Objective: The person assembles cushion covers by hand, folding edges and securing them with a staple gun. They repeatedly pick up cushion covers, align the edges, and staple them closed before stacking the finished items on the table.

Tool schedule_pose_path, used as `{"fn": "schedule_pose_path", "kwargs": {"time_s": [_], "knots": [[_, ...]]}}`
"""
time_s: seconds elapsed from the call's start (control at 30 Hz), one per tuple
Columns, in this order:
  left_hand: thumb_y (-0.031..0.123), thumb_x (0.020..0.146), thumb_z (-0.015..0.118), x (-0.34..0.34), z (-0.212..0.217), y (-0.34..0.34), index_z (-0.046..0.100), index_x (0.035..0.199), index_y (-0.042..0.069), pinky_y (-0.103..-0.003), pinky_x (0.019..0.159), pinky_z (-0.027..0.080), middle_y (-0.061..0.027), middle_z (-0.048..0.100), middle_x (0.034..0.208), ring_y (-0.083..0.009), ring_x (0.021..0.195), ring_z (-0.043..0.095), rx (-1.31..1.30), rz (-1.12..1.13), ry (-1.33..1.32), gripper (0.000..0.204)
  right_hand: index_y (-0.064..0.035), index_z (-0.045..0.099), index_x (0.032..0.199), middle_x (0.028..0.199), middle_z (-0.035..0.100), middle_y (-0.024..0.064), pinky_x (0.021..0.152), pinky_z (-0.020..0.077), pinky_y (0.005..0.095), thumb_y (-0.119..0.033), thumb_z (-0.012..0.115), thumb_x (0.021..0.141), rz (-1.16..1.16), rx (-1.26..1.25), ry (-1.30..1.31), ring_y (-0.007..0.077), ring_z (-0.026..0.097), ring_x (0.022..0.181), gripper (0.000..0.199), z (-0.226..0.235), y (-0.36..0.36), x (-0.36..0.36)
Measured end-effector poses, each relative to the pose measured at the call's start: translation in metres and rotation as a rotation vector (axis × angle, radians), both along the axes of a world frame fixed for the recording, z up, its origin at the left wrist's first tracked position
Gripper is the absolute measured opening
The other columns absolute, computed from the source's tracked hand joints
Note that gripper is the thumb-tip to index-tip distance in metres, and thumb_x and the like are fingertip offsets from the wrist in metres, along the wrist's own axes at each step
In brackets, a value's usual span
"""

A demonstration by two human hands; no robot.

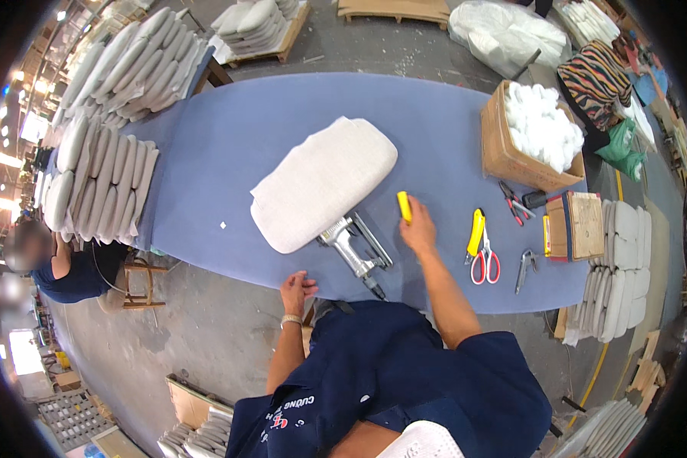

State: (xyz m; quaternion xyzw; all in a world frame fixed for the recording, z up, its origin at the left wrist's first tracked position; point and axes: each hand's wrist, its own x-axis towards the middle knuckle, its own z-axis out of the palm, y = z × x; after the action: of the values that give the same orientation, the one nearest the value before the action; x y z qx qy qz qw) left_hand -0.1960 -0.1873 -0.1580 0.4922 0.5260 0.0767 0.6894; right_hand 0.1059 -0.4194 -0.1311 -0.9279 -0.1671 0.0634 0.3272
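- A person in a dark blue shirt is standing at the near edge of a long blue padded table (229,145), seen from above, with both forearms reaching forward from the bottom of the view.
- The left hand (298,288) is resting on the near table edge, wearing a wrist bracelet, fingers curled loosely and holding nothing.
- Just beyond and to the right, a silver pneumatic staple gun (353,249) is lying on the table, its long axis running diagonally from near right to far left, with its far end tucked against the cushion.
- The right hand (417,229) is sitting a little to the right of the gun, fingers clamped around a small yellow object (404,206) that is standing upright, pointing away from the person.
- Past the gun, a beige fabric cushion (322,183) is lying flat near the table's middle, its long axis running diagonally from near left to far right.
- To the right, yellow and red scissors (481,248), red pliers (514,202) and a metal tool (525,267) are lying on the table.
- Farther right, a cardboard box (500,149) is holding white stuffing.
- Along the far left, stacked pale cushions (99,179) are leaning in rows.
- At the left edge, another person is sitting beside a wooden stool (141,284).
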Motion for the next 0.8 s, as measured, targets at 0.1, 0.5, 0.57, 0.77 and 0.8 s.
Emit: {"fn": "schedule_pose_path", "kwargs": {"time_s": [0.1, 0.5, 0.57, 0.77, 0.8], "knots": [[0.027, 0.097, 0.065, -0.005, 0.004, -0.006, 0.066, 0.116, 0.004, -0.03, 0.058, 0.057, -0.0149, 0.074, 0.092, -0.0225, 0.065, 0.071, -0.05, 0.088, -0.036, 0.03, -0.0108, 0.049, 0.142, 0.124, 0.059, 0.021, 0.096, 0.0512, 0.0503, -0.016, 0.068, 0.086, -0.088, -0.106, -0.05, 0.0414, 0.06, 0.116, 0.06, 0.007, -0.043, 0.032], [0.063, 0.089, 0.068, 0.07, 0.001, 0.07, 0.048, 0.146, 0.017, -0.051, 0.107, 0.043, -0.0119, 0.055, 0.14, -0.0325, 0.127, 0.053, -0.398, 0.498, -0.469, 0.076, -0.0195, 0.052, 0.144, 0.118, 0.062, 0.0143, 0.092, 0.0459, 0.0509, -0.032, 0.075, 0.083, 0.652, -0.202, -0.099, 0.0337, 0.063, 0.107, 0.066, 0.026, 0.058, -0.122], [0.055, 0.09, 0.072, 0.083, 0.003, 0.076, 0.051, 0.143, 0.015, -0.051, 0.104, 0.046, -0.0112, 0.056, 0.139, -0.0334, 0.125, 0.055, -0.389, 0.455, -0.404, 0.07, -0.0245, 0.049, 0.148, 0.117, 0.06, 0.0142, 0.09, 0.0435, 0.0498, -0.031, 0.075, 0.083, 0.716, -0.244, -0.116, 0.032, 0.063, 0.106, 0.07, 0.026, 0.056, -0.115], [0.033, 0.094, 0.075, 0.105, 0.077, 0.133, 0.051, 0.14, 0.004, -0.049, 0.093, 0.054, -0.0147, 0.059, 0.134, -0.0309, 0.117, 0.062, -0.098, 0.269, -0.55, 0.059, -0.0282, 0.048, 0.147, 0.107, 0.064, 0.0116, 0.086, 0.0408, 0.048, -0.03, 0.076, 0.079, 0.57, -0.222, -0.036, 0.03, 0.064, 0.104, 0.074, 0.024, 0.04, -0.1], [0.033, 0.093, 0.075, 0.112, 0.11, 0.144, 0.052, 0.138, 0.002, -0.047, 0.09, 0.055, -0.016, 0.061, 0.131, -0.0287, 0.113, 0.063, 0.053, 0.187, -0.524, 0.059, -0.0267, 0.049, 0.147, 0.107, 0.065, 0.0111, 0.087, 0.0409, 0.0485, -0.03, 0.076, 0.078, 0.528, -0.213, -0.045, 0.0301, 0.064, 0.104, 0.074, 0.025, 0.026, -0.092]]}}
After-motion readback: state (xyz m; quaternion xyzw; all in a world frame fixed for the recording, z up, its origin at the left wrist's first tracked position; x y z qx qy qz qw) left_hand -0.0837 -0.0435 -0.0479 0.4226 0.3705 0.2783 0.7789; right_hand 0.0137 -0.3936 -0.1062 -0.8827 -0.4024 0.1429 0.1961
